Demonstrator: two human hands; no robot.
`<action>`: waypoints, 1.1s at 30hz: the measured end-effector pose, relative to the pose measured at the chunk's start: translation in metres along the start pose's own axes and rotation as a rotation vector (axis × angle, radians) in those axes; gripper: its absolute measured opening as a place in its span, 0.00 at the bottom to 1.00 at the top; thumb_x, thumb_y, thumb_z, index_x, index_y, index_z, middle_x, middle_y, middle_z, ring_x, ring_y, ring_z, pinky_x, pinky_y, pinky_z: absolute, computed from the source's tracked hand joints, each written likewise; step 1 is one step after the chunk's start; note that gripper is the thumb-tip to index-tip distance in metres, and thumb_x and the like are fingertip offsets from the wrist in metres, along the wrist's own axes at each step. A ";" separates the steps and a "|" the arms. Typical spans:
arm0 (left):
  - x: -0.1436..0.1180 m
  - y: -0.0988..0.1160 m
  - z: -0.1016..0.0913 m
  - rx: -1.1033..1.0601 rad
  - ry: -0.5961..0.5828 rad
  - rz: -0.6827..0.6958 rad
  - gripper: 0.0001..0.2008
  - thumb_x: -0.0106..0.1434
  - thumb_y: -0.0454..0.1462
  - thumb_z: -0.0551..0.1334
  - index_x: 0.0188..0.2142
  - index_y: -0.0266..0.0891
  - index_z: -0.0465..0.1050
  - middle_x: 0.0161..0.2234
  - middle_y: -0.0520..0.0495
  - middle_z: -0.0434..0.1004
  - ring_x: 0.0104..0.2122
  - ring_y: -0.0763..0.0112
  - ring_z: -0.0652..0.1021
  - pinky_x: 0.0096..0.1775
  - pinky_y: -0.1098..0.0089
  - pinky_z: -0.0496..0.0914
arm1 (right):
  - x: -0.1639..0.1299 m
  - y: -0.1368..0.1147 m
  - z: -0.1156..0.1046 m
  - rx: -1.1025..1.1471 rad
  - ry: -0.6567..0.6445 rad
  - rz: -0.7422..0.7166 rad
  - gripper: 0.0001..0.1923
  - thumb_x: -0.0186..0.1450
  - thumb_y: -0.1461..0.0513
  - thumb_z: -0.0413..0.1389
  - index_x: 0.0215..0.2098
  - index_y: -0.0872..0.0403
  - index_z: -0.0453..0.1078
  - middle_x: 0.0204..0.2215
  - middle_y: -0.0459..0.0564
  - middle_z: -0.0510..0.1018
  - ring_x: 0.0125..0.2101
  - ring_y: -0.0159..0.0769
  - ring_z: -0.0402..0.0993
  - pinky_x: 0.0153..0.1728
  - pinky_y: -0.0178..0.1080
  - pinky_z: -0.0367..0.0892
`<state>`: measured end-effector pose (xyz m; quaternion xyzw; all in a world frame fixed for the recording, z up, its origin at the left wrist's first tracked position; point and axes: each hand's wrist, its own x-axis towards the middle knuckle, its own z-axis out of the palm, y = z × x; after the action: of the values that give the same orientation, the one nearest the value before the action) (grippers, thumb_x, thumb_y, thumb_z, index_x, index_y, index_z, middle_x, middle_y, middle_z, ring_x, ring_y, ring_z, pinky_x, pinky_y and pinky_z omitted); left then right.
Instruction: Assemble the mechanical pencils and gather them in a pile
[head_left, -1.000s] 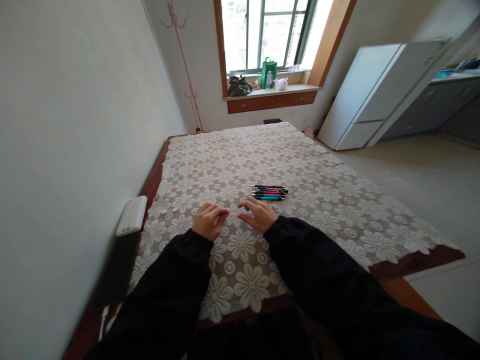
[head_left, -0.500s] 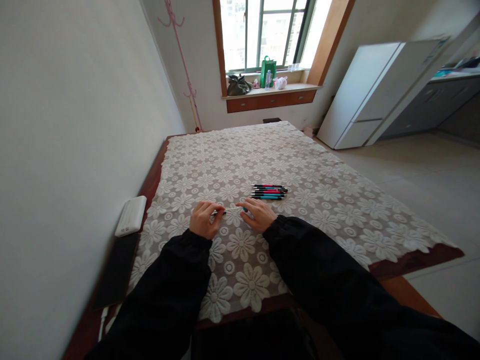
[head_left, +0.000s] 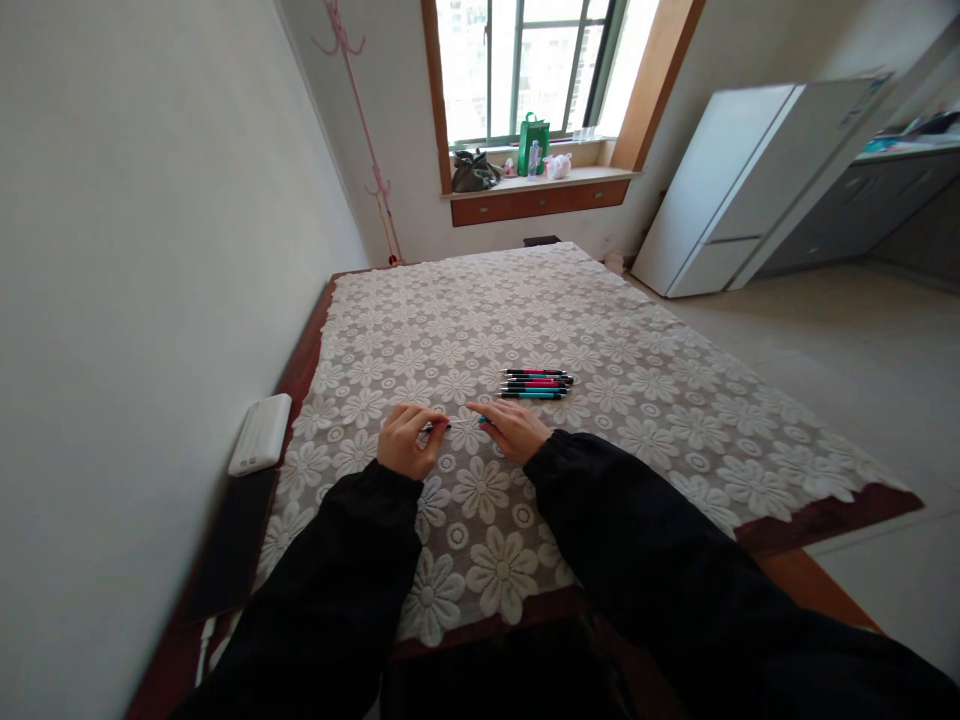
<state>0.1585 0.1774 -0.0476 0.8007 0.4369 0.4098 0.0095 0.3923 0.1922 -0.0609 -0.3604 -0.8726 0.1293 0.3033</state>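
Note:
My left hand (head_left: 407, 441) is closed in a pinch on a small black pen part (head_left: 448, 426), whose dark tip pokes out beside the thumb. A short way to the right, my right hand (head_left: 517, 430) grips a teal pen barrel (head_left: 484, 420) between thumb and fingers, its index finger stretched toward the left hand. Most of the barrel is hidden by the hand. Both hands are low over the lace tablecloth (head_left: 480, 490). Just beyond the right hand lie several assembled pens (head_left: 534, 384) in a row, with black, red and teal bodies.
At the left edge of the table sit a white power bank (head_left: 260, 435) and a dark flat tablet or phone (head_left: 231, 545), with a white cable (head_left: 205, 650) near it. A wall (head_left: 150, 300) runs close along the left. A white refrigerator (head_left: 720, 180) stands at the far right.
The thin white refill that spanned the gap between the hands is no longer visible there. My right index finger has stretched out a little to the left; the left hand has hardly moved.

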 end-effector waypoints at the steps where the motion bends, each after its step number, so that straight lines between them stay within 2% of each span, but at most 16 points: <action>1: 0.000 0.000 0.000 -0.005 -0.010 0.004 0.04 0.64 0.35 0.63 0.35 0.43 0.78 0.32 0.49 0.80 0.37 0.65 0.75 0.42 0.63 0.71 | 0.000 0.000 0.001 0.039 0.017 0.005 0.15 0.69 0.66 0.49 0.53 0.55 0.65 0.40 0.54 0.76 0.41 0.40 0.73 0.45 0.41 0.68; 5: 0.000 0.001 0.002 -0.047 -0.078 0.046 0.05 0.65 0.37 0.62 0.37 0.44 0.79 0.34 0.48 0.80 0.39 0.65 0.76 0.43 0.64 0.72 | -0.001 -0.002 0.002 0.134 0.056 0.034 0.14 0.64 0.70 0.50 0.47 0.55 0.63 0.37 0.52 0.76 0.38 0.38 0.75 0.42 0.39 0.69; 9: -0.002 -0.002 0.004 -0.086 -0.161 0.071 0.06 0.65 0.39 0.63 0.38 0.45 0.79 0.35 0.48 0.81 0.38 0.65 0.77 0.43 0.64 0.73 | -0.001 -0.001 0.002 0.166 -0.008 -0.004 0.15 0.64 0.70 0.50 0.48 0.54 0.64 0.42 0.54 0.78 0.44 0.39 0.76 0.46 0.40 0.70; 16: -0.001 -0.002 0.005 -0.050 -0.180 0.058 0.07 0.66 0.41 0.62 0.38 0.46 0.79 0.34 0.48 0.81 0.38 0.65 0.77 0.42 0.64 0.74 | -0.002 0.000 -0.002 0.151 -0.082 -0.020 0.13 0.69 0.66 0.52 0.51 0.51 0.67 0.45 0.52 0.80 0.45 0.37 0.77 0.46 0.39 0.69; 19: -0.001 0.000 0.004 -0.039 -0.189 0.066 0.06 0.66 0.39 0.62 0.36 0.44 0.78 0.33 0.48 0.81 0.38 0.65 0.77 0.42 0.64 0.73 | -0.001 -0.001 -0.003 0.055 -0.039 0.059 0.10 0.69 0.64 0.55 0.49 0.52 0.68 0.40 0.50 0.81 0.39 0.36 0.77 0.41 0.36 0.67; 23: -0.003 -0.001 0.005 -0.040 -0.175 0.044 0.06 0.65 0.39 0.62 0.35 0.44 0.78 0.34 0.49 0.81 0.38 0.65 0.77 0.43 0.64 0.73 | -0.001 -0.001 -0.004 -0.069 -0.018 0.154 0.05 0.69 0.60 0.57 0.40 0.53 0.71 0.32 0.47 0.79 0.31 0.33 0.74 0.33 0.34 0.62; 28: -0.003 -0.001 0.006 -0.022 -0.174 0.024 0.05 0.65 0.40 0.63 0.35 0.45 0.78 0.34 0.49 0.81 0.38 0.65 0.78 0.44 0.64 0.73 | 0.001 -0.003 -0.005 -0.046 -0.090 0.094 0.09 0.72 0.59 0.52 0.37 0.53 0.71 0.32 0.48 0.77 0.33 0.34 0.72 0.35 0.35 0.60; 33: -0.002 0.000 0.004 -0.022 -0.138 0.001 0.06 0.65 0.39 0.62 0.35 0.44 0.78 0.34 0.48 0.81 0.38 0.65 0.78 0.42 0.64 0.73 | 0.001 -0.006 -0.011 -0.071 -0.065 0.049 0.11 0.65 0.54 0.58 0.39 0.53 0.69 0.32 0.47 0.75 0.34 0.38 0.70 0.38 0.39 0.61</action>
<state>0.1608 0.1773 -0.0517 0.8271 0.4303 0.3584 0.0482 0.3949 0.1883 -0.0494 -0.3879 -0.8768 0.1174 0.2587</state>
